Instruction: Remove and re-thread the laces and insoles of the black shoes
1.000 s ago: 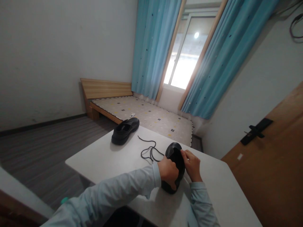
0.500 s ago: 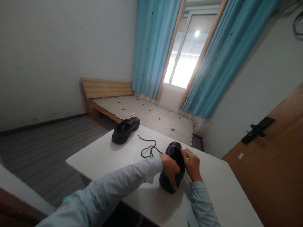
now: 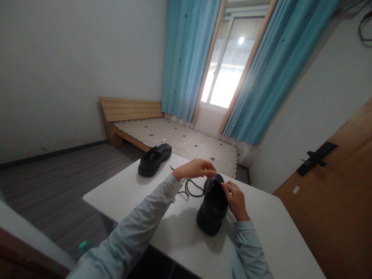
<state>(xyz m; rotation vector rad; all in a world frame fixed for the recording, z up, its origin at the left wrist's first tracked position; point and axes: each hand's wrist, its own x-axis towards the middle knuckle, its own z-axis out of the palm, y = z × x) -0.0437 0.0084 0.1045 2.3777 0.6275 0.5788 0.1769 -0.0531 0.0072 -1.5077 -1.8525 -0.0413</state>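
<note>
A black shoe [image 3: 211,217] stands on the white table, its heel towards me and its opening facing up. My right hand [image 3: 236,199] pinches the shoe's upper edge on the right side, thumb and fingers closed on it. Over the front of this shoe is my left hand [image 3: 195,169], fingers loosely curved and apart, with nothing visible in them. Black shoelaces [image 3: 190,188] lie in loops on the tabletop beside the shoe, partly hidden behind my left hand. The other black shoe [image 3: 154,159] rests at the table's far left edge.
The white table [image 3: 122,197] has an edge close to my body. Beyond it is a bed [image 3: 186,131] with a patterned mattress. A wooden door [image 3: 331,193] with a black handle is at the right. A green-topped object [image 3: 83,246] shows low on the left.
My left hand has come out of the shoe's opening and moved forward to above its front. My right hand keeps its hold on the shoe's edge.
</note>
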